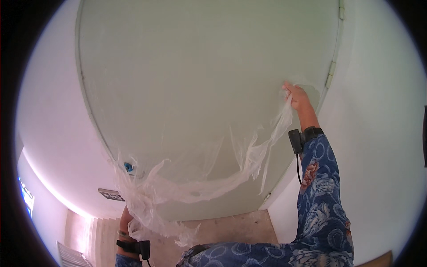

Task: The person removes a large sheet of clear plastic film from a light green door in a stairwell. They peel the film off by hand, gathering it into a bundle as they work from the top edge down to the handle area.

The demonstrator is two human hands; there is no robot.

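Note:
A large pale grey-green door [200, 66] fills the view in front of me. Near its hinged edge, my right hand [297, 96] grips a strip of thin clear plastic film [213, 190], with the fingertips at the door surface. From there the torn, crumpled film sags across the door's lower part to a bunched heap at lower left. That heap hides my left hand; only the left forearm [125, 217] shows below it, so its grip cannot be made out. Beside the bunched film is a small blue piece [128, 167], perhaps a covered lock or handle.
Hinges [330, 75] run along the door's right edge, next to a white wall [377, 116]. At left, a sign [111, 194] with markings is on the wall. Stairs [105, 230] and a railing [71, 255] lie lower left. Beige floor [233, 230] shows below the door.

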